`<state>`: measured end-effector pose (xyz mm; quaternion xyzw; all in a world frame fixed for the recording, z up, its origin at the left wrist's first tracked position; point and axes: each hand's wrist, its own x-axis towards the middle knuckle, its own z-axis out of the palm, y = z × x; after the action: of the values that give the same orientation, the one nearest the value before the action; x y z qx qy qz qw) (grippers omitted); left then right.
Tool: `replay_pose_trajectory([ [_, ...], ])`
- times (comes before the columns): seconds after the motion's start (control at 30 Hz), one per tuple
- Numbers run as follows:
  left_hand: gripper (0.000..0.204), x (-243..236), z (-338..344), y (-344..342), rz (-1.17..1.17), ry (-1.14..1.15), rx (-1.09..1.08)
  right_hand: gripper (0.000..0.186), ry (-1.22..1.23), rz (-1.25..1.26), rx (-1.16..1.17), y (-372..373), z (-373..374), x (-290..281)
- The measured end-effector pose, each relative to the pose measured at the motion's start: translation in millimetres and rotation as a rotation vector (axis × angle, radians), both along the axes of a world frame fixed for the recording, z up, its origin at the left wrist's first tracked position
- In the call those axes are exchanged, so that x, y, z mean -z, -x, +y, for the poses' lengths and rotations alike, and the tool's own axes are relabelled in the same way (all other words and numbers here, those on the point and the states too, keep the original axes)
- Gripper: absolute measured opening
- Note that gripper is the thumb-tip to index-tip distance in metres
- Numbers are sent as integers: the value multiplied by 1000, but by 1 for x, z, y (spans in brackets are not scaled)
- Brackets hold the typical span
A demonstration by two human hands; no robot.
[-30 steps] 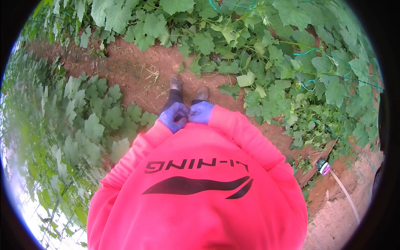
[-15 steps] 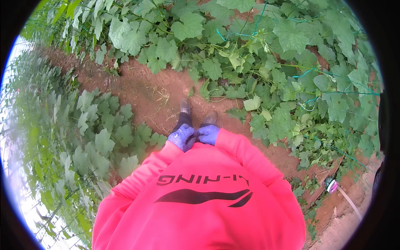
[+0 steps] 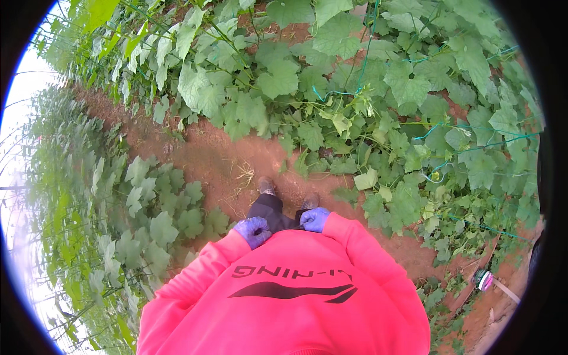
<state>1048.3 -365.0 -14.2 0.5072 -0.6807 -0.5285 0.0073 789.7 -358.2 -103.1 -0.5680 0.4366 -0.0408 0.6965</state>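
Note:
At my waist, both hands wear purple gloves. My left hand (image 3: 253, 232) is closed, its fingers curled beside the hem of my bright pink sweatshirt (image 3: 278, 319). Across from it, my right hand (image 3: 315, 219) is closed too, thumb and fingers pinched together over the top of my dark trousers (image 3: 273, 214). A gap separates the two hands. What either one grips, if anything, is too small to make out. Below them, my shoes (image 3: 267, 186) stand on reddish-brown soil (image 3: 222, 157).
Broad-leaved green vines (image 3: 278, 77) spread ahead and to the right, with thin teal twine (image 3: 367, 50) strung among them. More leafy plants (image 3: 163, 228) line the left side. At the lower right lies a small round object (image 3: 483, 280) with a pale strap.
My hands, close together before, have moved apart, left hand leftward and right hand rightward. The view has shifted, so ground and plants appear lower.

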Motion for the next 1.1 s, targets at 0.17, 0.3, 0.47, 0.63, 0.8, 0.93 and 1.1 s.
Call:
replay_pose_trajectory([
  [0.17, 24, 8, -65, -41, 238, -56, -282, 18, -187, -119, 284, -12, -8, 3],
  [0.3, 31, -9, -208, -28, 324, 245, -441, 24, -225, -1, 455, -36, -55, -3],
  [0.47, 47, -117, -339, 6, 751, 638, -444, 23, -124, 37, 701, -86, -124, -15],
  [0.63, 44, -131, -408, -26, 906, 662, -594, 20, 9, -62, 817, -123, -205, -39],
  [0.8, 31, -131, -443, -24, 778, 797, -351, 25, 503, -14, 1122, -127, -324, -156],
  [0.93, 32, -154, -456, -12, 735, 823, -175, 43, 954, 357, 1064, -144, -390, -221],
  [1.1, 30, -176, -468, -5, 672, 809, 21, 43, 992, 551, 1014, -148, -410, -236],
])
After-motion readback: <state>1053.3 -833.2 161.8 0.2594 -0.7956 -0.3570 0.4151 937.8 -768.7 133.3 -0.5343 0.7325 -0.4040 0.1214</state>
